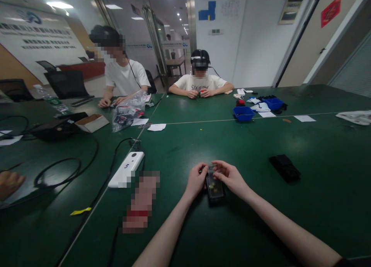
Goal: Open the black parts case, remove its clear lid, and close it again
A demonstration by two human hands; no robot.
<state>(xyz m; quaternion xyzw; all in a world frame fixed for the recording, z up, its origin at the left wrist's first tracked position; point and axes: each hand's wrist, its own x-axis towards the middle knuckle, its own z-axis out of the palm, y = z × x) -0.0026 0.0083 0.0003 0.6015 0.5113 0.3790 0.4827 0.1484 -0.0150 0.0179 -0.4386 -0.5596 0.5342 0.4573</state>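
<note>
Across most of the view stretches a green tabletop (249, 143), crossed by pale seams. At its far side sit two people in white shirts, one on the left (124, 75) and one near the middle (199, 83), both with their hands at the table's edge. A black bag (55, 128) lies on the left, and to its right, beyond an open carton (94, 123), stands a clear plastic bag (124, 118) with things inside. Nearer, a white device (127, 169) marked 5 rests beside a dark cable. Well apart on the right lies a black pouch (285, 167). Front and centre, the left hand (197, 179) grips the upper left edge of a dark case (216, 194) with a see-through top; the right hand (231, 177) curves over its upper right corner, thumb and fingers slightly apart, though whether it grips I cannot tell. The case is between the hands, at or just above the tabletop. Farther back sits a small blue tray (243, 114); a yellow strip (80, 211) lies at lower left.
</note>
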